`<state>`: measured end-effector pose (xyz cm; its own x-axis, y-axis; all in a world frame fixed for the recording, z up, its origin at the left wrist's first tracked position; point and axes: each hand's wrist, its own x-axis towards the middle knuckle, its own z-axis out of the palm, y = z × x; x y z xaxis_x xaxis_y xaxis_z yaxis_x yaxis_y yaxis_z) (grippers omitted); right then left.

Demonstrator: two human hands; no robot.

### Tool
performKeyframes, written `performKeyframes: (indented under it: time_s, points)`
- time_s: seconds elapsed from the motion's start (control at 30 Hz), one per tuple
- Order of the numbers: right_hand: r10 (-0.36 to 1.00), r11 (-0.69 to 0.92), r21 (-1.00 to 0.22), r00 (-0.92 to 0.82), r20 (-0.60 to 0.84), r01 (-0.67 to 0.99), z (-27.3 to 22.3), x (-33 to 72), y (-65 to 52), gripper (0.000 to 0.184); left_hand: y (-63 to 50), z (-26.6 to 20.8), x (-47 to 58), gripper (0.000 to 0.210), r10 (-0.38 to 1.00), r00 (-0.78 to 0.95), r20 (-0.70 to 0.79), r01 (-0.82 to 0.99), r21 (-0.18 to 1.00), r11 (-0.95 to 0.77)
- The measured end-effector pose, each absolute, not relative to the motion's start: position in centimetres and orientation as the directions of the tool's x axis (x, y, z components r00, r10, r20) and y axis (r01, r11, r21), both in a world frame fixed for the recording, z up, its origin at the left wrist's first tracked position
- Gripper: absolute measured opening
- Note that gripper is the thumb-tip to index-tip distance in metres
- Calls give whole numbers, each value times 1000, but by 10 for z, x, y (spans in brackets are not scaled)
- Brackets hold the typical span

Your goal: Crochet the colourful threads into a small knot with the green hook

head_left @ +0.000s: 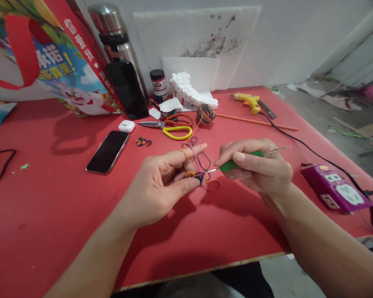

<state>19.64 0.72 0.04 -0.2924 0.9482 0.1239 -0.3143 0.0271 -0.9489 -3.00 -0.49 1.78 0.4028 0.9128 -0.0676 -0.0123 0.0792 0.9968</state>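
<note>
My left hand (161, 180) pinches a small piece of multicoloured crochet (191, 174) between thumb and fingers, and strands of yarn (202, 159) loop round its raised index finger. In my right hand (256, 165) is a crochet hook (229, 166) with a green handle and metal tips at both ends. Its left tip meets the crochet at my left thumb. Beyond the hands lies a ball of variegated yarn (206, 114), with a strand running down to my left hand. Part of the crochet is hidden by my fingers.
Scissors (177, 126), a phone (108, 152), a white earbud case (126, 126) and a little yarn piece (143, 142) lie beyond my left hand. A glue gun (247, 101) and purple box (335, 188) are at right. A gift bag (81, 93) and flask (124, 45) stand behind.
</note>
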Motion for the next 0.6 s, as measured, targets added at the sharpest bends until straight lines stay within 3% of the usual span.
performKeyframes:
  time_s: [0.6]
  points:
    - [969, 54, -945, -213, 128, -322, -2, 195, 7, 26, -6, 16, -30, 57, 930, 368, 1, 33, 999, -14]
